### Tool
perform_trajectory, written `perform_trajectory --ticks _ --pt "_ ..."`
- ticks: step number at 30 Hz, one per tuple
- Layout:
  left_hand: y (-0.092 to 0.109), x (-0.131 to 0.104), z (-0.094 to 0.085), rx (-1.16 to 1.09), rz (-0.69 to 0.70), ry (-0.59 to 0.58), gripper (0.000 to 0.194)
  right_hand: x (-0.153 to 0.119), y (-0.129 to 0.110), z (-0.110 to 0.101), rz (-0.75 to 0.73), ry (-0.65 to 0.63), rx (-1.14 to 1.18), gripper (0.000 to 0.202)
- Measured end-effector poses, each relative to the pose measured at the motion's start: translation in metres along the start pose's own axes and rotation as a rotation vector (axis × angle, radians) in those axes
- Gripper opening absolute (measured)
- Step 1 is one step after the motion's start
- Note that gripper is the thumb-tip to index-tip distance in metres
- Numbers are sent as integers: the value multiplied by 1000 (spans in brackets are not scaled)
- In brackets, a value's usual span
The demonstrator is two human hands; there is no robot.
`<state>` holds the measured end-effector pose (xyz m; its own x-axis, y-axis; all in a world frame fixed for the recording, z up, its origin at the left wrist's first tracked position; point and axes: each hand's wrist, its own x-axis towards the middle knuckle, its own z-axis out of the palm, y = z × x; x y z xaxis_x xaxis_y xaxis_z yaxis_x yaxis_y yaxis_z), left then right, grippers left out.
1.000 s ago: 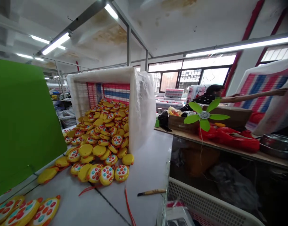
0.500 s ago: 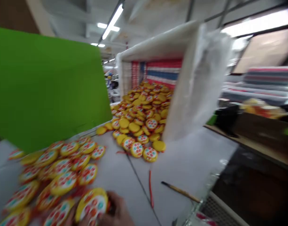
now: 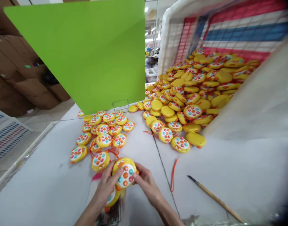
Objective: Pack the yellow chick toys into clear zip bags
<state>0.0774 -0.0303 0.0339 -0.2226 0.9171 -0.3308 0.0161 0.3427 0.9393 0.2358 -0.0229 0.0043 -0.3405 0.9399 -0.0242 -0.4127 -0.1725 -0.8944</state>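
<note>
Between both hands is a round yellow duck-faced toy (image 3: 125, 173) with a white front and coloured dots. My left hand (image 3: 107, 182) grips its left side, the thumb lying on the front. On the other side my right hand (image 3: 146, 182) is closed on its edge, thumb near the dots. Under it, partly hidden by my left hand, another yellow toy (image 3: 113, 198) lies by a dark wire-framed thing. Just beyond my hands is a loose pile of the same toys (image 3: 103, 140), with red cords among them.
A crate on its side (image 3: 168, 40) spills many yellow toys (image 3: 193, 111) onto the white table (image 3: 52, 175). A green board (image 3: 94, 56) stands at the back left. At right lie a red cord (image 3: 173, 175) and a thin brush (image 3: 214, 197). Cardboard boxes (image 3: 19, 75) are stacked beyond.
The view has swung left and down, so the hands, toys and crate sit farther right in it. The toy is still held by both hands, now seen clearly.
</note>
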Motion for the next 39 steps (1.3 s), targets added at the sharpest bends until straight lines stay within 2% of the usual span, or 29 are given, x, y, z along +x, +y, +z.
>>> perform_trajectory --ticks 3,7,9,13,16,18,21,23,28,30,33,36,39 --pt "1 -2 -1 102 6 -51 55 7 -6 -1 35 -8 -58 41" --pt "8 -9 6 -65 -26 -194 57 17 -6 4 47 148 12 33" --pt "11 -12 10 -57 4 -224 64 20 -4 9 40 217 54 32" --pt "10 -14 10 129 106 -104 74 23 1 15 36 186 60 32" --pt "6 -11 4 112 128 -137 72 25 2 13 54 112 43 33" --pt "2 -8 -1 103 83 -144 69 27 3 11 61 90 19 34" --pt "1 -1 -7 112 2 -82 63 31 3 10 63 82 12 34" --pt "4 3 -8 65 -6 -67 61 33 3 9 91 79 27 37" --pt "6 11 -10 -89 -102 -83 69 42 5 5 200 75 31 44" --pt "0 14 -14 -77 -132 -55 71 47 8 4 153 42 13 43" --pt "-12 20 -23 21 -101 4 67 54 15 5 32 9 -52 42" --pt "-15 27 -27 121 -76 16 74 58 22 12 -27 67 -106 41" --pt "-9 34 -25 208 -52 13 82 60 26 21 -51 128 -118 39"
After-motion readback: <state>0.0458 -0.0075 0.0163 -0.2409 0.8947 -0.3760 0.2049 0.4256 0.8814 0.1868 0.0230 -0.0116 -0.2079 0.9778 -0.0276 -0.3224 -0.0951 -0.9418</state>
